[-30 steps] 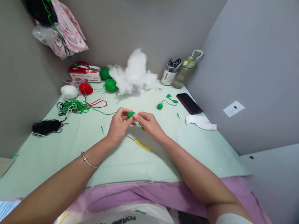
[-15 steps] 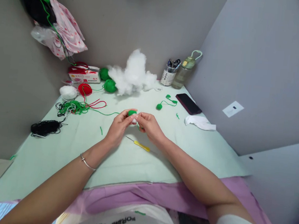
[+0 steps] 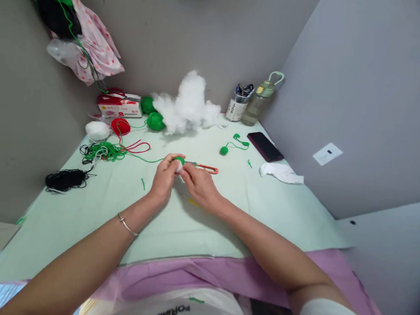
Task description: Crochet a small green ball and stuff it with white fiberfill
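Note:
My left hand (image 3: 164, 179) is closed around a small green crochet piece (image 3: 180, 160) above the middle of the table. White stuffing (image 3: 179, 167) bulges from the near side of that piece. My right hand (image 3: 200, 185) has its fingertips pressed together at the stuffing; the exact grip is partly hidden. Just beyond the right hand lies a pair of orange thread snips (image 3: 209, 169). A yellow-handled crochet hook (image 3: 193, 202) rests below the right hand, which covers most of it. Green yarn (image 3: 146, 161) runs leftward from the left hand to a tangle.
At the back sits a heap of white fiberfill (image 3: 190, 106) beside green yarn balls (image 3: 156, 121). Tangled green yarn (image 3: 108, 151) and a black skein (image 3: 65, 180) lie left. A phone (image 3: 265, 146), a bottle (image 3: 258, 100) and a pen cup (image 3: 237, 106) stand or lie right.
Both hands have shifted slightly left with the green piece. The right hand now covers most of the crochet hook, and the orange snips have come into view. More white stuffing shows.

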Demonstrator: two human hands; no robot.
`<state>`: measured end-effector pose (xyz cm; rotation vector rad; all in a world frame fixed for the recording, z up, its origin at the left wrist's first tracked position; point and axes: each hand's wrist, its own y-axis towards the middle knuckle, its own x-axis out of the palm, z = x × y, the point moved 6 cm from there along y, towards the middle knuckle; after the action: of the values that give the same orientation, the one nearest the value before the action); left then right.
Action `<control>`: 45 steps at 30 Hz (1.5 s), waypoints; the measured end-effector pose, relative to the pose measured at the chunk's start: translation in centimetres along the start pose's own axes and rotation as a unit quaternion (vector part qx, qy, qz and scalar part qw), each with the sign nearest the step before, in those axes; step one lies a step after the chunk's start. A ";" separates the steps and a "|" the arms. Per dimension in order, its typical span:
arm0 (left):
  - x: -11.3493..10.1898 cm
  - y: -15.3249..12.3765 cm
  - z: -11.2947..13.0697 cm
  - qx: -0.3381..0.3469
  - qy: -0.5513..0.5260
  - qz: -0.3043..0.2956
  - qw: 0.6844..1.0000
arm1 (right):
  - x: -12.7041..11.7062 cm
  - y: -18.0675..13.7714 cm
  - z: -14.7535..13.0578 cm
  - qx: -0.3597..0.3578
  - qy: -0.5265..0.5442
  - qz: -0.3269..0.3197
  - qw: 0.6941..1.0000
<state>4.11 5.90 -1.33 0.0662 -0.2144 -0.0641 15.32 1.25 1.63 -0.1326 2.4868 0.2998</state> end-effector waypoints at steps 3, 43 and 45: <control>-1.1 0.7 0.8 0.020 0.000 0.015 1.000 | -1.8 -0.1 -0.2 -0.022 -0.005 -0.020 1.000; -1.1 0.1 1.8 0.052 0.042 -0.073 0.995 | -1.6 -1.3 0.6 0.153 0.458 -0.187 0.856; -1.1 0.1 1.8 0.053 0.048 -0.074 0.995 | -1.5 -1.2 0.7 0.157 0.479 -0.195 0.841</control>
<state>2.64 6.02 0.17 0.1909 -0.1167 -0.1966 17.12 0.32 1.78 -0.8101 3.3308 -0.4809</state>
